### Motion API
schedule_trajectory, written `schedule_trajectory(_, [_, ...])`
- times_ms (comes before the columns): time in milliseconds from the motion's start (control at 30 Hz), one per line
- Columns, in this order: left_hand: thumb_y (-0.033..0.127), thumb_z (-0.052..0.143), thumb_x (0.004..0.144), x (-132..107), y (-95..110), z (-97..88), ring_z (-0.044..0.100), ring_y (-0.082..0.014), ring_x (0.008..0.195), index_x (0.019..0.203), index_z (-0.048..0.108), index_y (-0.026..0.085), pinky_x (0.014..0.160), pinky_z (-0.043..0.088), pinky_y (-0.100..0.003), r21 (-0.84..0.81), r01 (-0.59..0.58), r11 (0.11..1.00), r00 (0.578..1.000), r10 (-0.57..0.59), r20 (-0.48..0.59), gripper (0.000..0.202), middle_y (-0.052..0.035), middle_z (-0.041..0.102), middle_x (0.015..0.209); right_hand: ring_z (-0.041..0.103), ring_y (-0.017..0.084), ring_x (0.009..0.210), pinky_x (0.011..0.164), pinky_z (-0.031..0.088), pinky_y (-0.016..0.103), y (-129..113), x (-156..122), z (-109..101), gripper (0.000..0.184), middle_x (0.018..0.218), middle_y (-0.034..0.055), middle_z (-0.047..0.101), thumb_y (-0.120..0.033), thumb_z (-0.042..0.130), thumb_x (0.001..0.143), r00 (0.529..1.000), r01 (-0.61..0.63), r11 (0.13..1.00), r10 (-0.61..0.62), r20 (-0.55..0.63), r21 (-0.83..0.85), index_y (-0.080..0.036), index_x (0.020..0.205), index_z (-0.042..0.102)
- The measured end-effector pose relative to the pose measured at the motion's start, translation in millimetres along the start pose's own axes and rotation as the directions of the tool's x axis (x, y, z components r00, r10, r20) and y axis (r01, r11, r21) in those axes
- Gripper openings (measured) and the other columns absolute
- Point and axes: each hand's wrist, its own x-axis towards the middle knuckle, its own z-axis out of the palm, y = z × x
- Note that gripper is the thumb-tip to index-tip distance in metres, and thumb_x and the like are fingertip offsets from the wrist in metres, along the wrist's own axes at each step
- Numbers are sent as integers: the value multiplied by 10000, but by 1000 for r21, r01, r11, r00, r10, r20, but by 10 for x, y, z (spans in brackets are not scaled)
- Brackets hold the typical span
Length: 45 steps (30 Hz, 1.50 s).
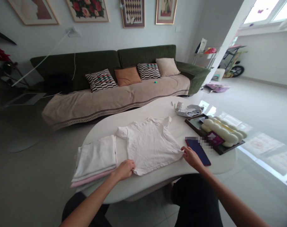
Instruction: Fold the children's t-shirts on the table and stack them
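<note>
Several folded cloths (96, 159), white atop pink, lie stacked at the L end of a white table (143, 112). Just R of the stack, the person's L hand (124, 169) has its fingers closed on the near L corner of a white tee (152, 145). The tee lies flat mid-table, hem to the person, sleeves toward the green sofa (145, 53), w/ wrinkles across its front. At the hem's R corner, the R hand (192, 157) pinches the fabric btwn thumb & fingers, pulling it to a point. Beyond, nr the table's far edge, is a crumpled plastic bag (190, 111). A dark-blue slab (198, 152) w/ red edge lies beside the R hand; can't tell if they touch. Far R, a dark tray (192, 127) holds a puffy cream item (225, 130) & a purple card (214, 137).
</note>
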Motion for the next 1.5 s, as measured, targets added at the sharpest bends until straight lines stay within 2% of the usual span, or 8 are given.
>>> schedule_trajectory(167, [95,501,631,-33,-105,-160,564,-169,885,861,649,206,793,418,-238,-146,20,989,990,0,142,294,-22,629,940,500,109,622,533,290,203,12,-151,-7,248,836,16,540,-97,401,691,997,19,990,-9,76,-140,-208,852,555])
schedule_trajectory(267, [188,526,665,119,-214,-328,591,-175,865,1024,623,205,777,438,-237,-258,61,964,965,10,264,372,-22,650,959,530,123,650,578,331,204,11,-139,-64,265,754,16,569,-108,413,684,953,125,991,-109,284,-40,-196,858,592])
schedule_trajectory(400, [257,383,807,655,-326,-477,505,-189,1082,1157,545,122,943,349,-263,-227,156,961,975,-187,-120,408,-98,553,1186,545,144,644,620,365,229,-71,155,-199,228,685,27,598,-155,409,702,956,81,986,-118,270,143,-176,778,622])
schedule_trajectory(500, [241,335,842,1096,-388,-366,313,-224,1255,1260,435,65,1025,244,-315,-132,309,942,863,-336,-378,465,-150,385,1343,554,156,655,646,375,246,-164,486,-233,174,696,34,623,-177,448,696,990,-24,959,-16,138,282,-177,715,621])
schedule_trajectory(700, [441,373,839,1370,-504,123,160,-298,1310,1336,345,199,1032,172,-439,-42,549,834,696,-485,-530,554,-114,252,1421,575,118,567,582,405,211,-4,1097,5,174,644,14,619,-105,465,678,972,-233,884,198,126,405,-152,744,619])
schedule_trajectory(1033, [475,362,839,1359,-529,150,182,-285,1304,1346,302,307,1027,170,-430,11,555,832,683,-449,-576,537,-59,256,1427,560,163,896,757,480,361,389,2196,208,314,1087,68,540,-316,490,858,819,-542,646,548,168,538,-153,1126,493])
schedule_trajectory(1233, [459,372,841,1363,-541,171,174,-265,1310,1347,296,309,1031,170,-420,2,560,829,676,-455,-579,534,-51,256,1427,559,164,892,755,477,356,242,2541,223,303,1066,65,551,-328,504,849,857,-508,638,445,261,578,-142,1088,519])
schedule_trajectory(1500, [478,375,833,1344,-515,113,158,-277,1313,1344,314,296,1037,162,-432,-79,531,843,688,-484,-540,546,-53,232,1436,588,144,718,595,439,224,143,2480,66,319,817,21,637,-319,573,689,939,-337,712,206,276,616,-172,972,571])
